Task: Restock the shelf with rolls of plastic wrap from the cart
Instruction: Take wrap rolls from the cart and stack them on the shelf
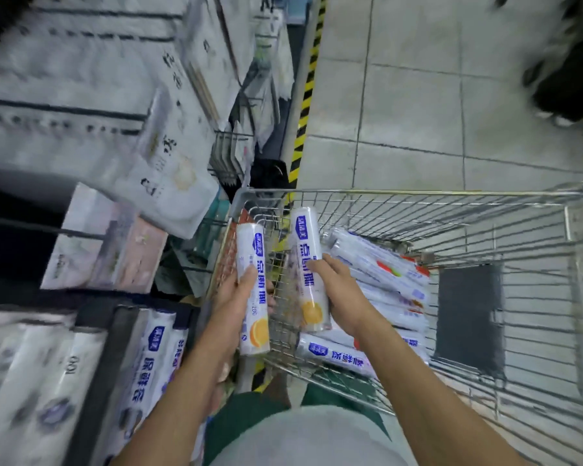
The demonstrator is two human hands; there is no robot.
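My left hand (231, 302) grips a white plastic wrap roll (253, 287) with blue lettering and an orange slice picture, held upright over the cart's left edge. My right hand (339, 290) holds a second, matching roll (308, 264) upright inside the wire cart (418, 193). Several more rolls (381, 264) lie piled in the cart's near left corner, behind and under my right hand. The shelf (91, 364) at lower left holds similar white rolls lying side by side.
Shelving with white packaged goods (122, 95) fills the left side. A yellow and black striped strip (305, 95) runs along the shelf base by the grey tiled floor (451, 95). A dark shape, perhaps a person's legs (566, 79), is at top right.
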